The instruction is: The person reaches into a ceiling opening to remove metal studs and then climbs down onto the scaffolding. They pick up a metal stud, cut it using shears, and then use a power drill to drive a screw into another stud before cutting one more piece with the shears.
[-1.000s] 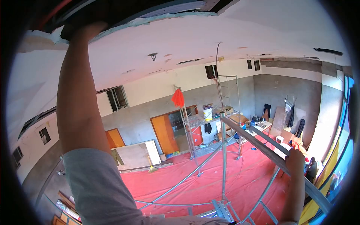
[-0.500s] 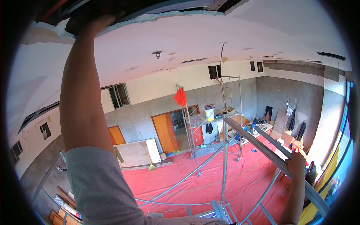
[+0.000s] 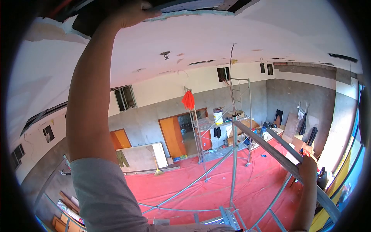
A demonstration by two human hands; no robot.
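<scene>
Overhead, my left hand (image 3: pixel 133 14) is at the broken edge of the white ceiling board (image 3: pixel 185 14), its fingers closed over the lip of the dark opening. Part of those fingers is lost in shadow. Lower on the right, my right hand (image 3: pixel 307 168) is wrapped round a grey metal scaffold rail (image 3: pixel 284 145). That rail slopes from an upright scaffold pole (image 3: pixel 234 154) down toward the lower right corner. Thin diagonal brace tubes (image 3: pixel 189 183) cross below.
Red sheeting (image 3: pixel 185 193) covers the floor far below. Another scaffold tower with a red cloth (image 3: pixel 188 100) and a white bucket (image 3: pixel 218 116) stands opposite. A sprinkler-like fitting (image 3: pixel 165 55) and a hanging cable (image 3: pixel 232 65) come from the ceiling. Boards (image 3: pixel 145 157) lean on the wall.
My left hand has moved right along the ceiling opening, out of its dark inside onto the broken edge. My right hand keeps its hold on the rail. The view has shifted slightly.
</scene>
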